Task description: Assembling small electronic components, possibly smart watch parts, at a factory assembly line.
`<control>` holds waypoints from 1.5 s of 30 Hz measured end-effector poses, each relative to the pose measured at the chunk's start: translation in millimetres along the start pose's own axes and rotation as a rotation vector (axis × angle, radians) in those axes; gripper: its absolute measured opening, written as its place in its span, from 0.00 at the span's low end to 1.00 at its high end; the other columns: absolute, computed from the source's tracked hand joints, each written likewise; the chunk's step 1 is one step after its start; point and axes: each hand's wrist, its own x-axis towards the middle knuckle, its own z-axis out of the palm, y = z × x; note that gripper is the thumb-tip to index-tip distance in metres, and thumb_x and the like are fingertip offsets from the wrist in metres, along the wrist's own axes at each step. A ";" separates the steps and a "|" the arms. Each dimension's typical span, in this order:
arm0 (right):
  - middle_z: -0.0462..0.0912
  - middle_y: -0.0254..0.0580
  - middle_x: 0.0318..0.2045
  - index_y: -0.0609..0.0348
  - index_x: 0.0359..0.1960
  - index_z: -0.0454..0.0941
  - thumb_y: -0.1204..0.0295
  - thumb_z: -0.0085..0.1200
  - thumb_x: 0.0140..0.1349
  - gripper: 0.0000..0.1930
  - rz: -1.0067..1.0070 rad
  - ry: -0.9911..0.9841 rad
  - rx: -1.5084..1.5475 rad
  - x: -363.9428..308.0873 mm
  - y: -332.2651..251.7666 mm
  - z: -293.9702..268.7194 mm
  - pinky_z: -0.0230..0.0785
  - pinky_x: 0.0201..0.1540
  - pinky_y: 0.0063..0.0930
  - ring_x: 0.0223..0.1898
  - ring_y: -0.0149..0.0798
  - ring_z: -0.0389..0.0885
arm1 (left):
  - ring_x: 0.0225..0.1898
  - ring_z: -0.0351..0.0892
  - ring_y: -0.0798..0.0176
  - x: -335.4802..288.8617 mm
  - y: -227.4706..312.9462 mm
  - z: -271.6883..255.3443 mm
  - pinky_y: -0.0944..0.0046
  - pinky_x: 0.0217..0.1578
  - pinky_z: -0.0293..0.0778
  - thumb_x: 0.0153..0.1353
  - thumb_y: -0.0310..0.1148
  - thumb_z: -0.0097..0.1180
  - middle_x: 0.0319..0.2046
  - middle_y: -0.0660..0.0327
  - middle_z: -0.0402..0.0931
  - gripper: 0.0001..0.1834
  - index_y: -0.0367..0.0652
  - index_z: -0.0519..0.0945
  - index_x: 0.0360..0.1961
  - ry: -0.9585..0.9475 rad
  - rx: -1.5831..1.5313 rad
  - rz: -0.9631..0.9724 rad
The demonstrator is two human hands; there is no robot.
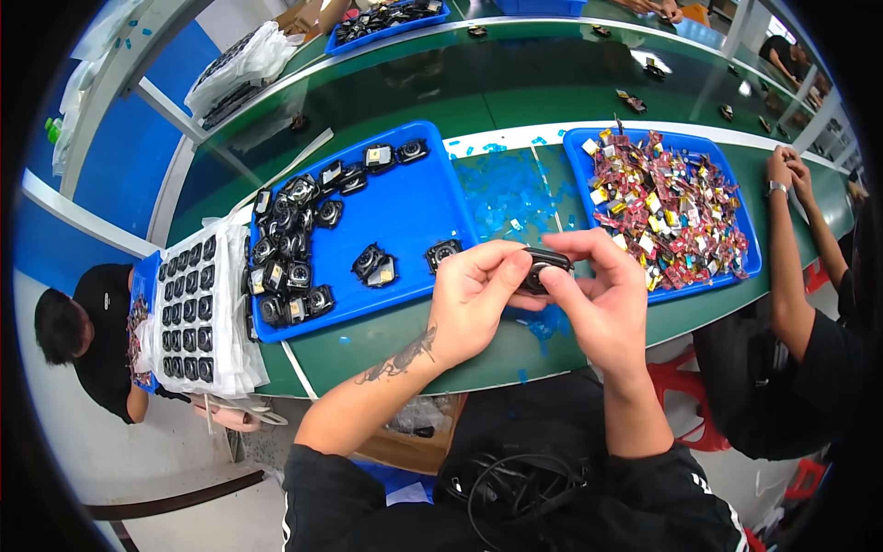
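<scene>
Between my two hands is a small black watch-like case with a round face, held over the table's near edge. My left hand grips its left side, thumb on top. My right hand pinches its right side with thumb and fingers. Left of them lies a blue tray with several similar black cases crowded along its left and far sides. A few lie apart, one case close to my left hand. On the right, another blue tray holds a heap of small red, yellow and white electronic parts.
Blue film scraps litter the green table between the trays. At left stands a white tray stack with rows of black cases. A conveyor carries scattered pieces beyond. Co-workers sit left and right; a cardboard box is below.
</scene>
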 end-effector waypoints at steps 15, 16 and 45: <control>0.81 0.47 0.40 0.59 0.39 0.85 0.79 0.68 0.43 0.17 -0.538 -0.135 -0.401 5.0 1.5 -12.9 0.75 0.42 0.32 0.41 0.42 0.81 | 0.21 0.72 0.74 -2.4 2.0 -3.5 0.73 0.18 0.64 0.72 0.42 0.41 0.22 0.68 0.69 0.17 0.41 0.75 0.33 -0.090 -0.128 -0.282; 0.81 0.46 0.39 0.58 0.38 0.85 0.78 0.68 0.43 0.16 -0.508 -0.141 -0.365 3.9 1.9 -13.2 0.74 0.42 0.32 0.41 0.42 0.81 | 0.20 0.69 0.75 -1.7 5.2 -1.5 0.73 0.16 0.62 0.72 0.42 0.41 0.22 0.68 0.69 0.16 0.42 0.74 0.33 -0.092 -0.275 -0.359; 0.80 0.50 0.42 0.73 0.47 0.73 0.89 0.57 0.56 0.16 -0.300 -0.007 0.136 -33.7 14.7 -5.3 0.78 0.47 0.25 0.45 0.38 0.82 | 0.27 0.76 0.55 2.5 -0.4 -4.4 0.61 0.29 0.72 0.55 0.22 0.55 0.27 0.54 0.76 0.05 0.33 0.76 0.35 -0.115 0.693 0.726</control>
